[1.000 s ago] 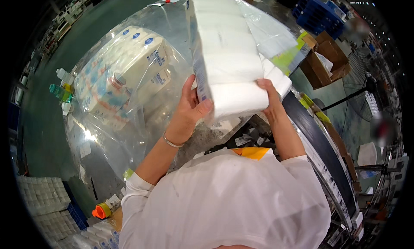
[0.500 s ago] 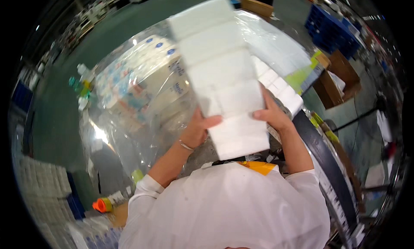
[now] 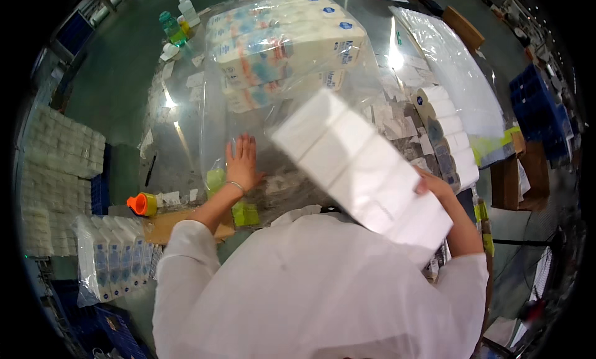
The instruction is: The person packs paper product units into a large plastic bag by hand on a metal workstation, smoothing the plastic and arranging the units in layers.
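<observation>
A long white pack of paper rolls [image 3: 363, 169], ribbed into several segments, slants across in front of my body. My right hand [image 3: 433, 186] grips its right side near the lower end, the fingers partly hidden behind it. My left hand [image 3: 243, 166] is off the pack, lying flat with spread fingers on a large clear plastic bag [image 3: 217, 120] on the table. Inside the bag's far part, printed white tissue packs [image 3: 285, 45] are stacked in layers. The bag's near part lies loose under the white pack's upper end.
To the right lie a row of white rolls [image 3: 456, 138] and a pile of clear bags [image 3: 456, 73]. Bottles [image 3: 172, 28] stand far left; an orange tape roll [image 3: 144, 204] sits near left. A cardboard box [image 3: 528, 179] and blue pallets [image 3: 540, 110] are at right, bagged packs [image 3: 112, 256] at lower left.
My left hand has let go of the white pack and moved down onto the bag. The pack has tilted and swung lower right in my right hand. The view has turned.
</observation>
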### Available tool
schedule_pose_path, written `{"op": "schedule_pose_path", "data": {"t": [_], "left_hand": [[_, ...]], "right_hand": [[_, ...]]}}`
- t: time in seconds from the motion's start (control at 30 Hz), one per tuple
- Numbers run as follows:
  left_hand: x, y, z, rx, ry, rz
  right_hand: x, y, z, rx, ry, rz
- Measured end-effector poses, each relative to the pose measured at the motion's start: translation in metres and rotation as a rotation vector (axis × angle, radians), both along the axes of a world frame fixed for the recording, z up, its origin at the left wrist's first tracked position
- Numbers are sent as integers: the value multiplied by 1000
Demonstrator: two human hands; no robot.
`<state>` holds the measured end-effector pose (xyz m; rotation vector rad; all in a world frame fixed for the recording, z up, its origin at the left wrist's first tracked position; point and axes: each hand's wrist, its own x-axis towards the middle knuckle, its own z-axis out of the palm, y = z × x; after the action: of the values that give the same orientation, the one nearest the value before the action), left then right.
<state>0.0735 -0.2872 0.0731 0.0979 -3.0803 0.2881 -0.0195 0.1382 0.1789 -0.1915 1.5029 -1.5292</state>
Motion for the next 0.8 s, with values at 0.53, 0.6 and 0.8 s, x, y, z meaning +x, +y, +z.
{"op": "schedule_pose_path", "data": {"t": [0.53, 0.6, 0.8], "left_hand": [[36, -32, 112, 1082, 669, -95], [40, -37, 100, 1056, 657, -61], [28, -16, 77, 1200, 678, -15]], "right_hand": [[-7, -107, -39, -152, -209, -376], [-8, -104, -40, -46, -131, -536], [-21, -185, -29, -60, 152, -745]]}}
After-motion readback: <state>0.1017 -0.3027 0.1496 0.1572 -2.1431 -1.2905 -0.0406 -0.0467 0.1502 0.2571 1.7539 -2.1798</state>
